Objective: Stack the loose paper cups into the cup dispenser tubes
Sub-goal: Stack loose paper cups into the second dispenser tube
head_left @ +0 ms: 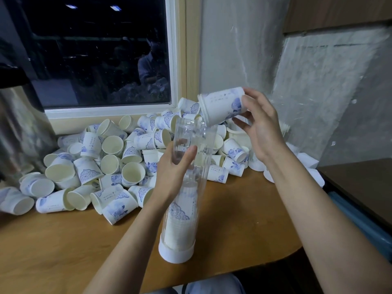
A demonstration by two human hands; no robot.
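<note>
Gripping the leaning dispenser tube (192, 132) in the left hand (172, 168), pinching a cup stack (220, 107), perhaps three nested, in the right hand (261, 126), rims aimed at the tube mouth just below-left.

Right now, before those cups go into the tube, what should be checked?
1. Is the tube steady: ok; the left hand grips it, and its base is on the table.
2. Are the cups held: ok; the right hand holds their closed end.
3. Are the cups lined up with the tube's top: not ok; they are tilted, rim at its edge.
4. Is there room inside: ok; the stack fills only the lower part.
5. How many cups are in hand: cannot tell.
</note>
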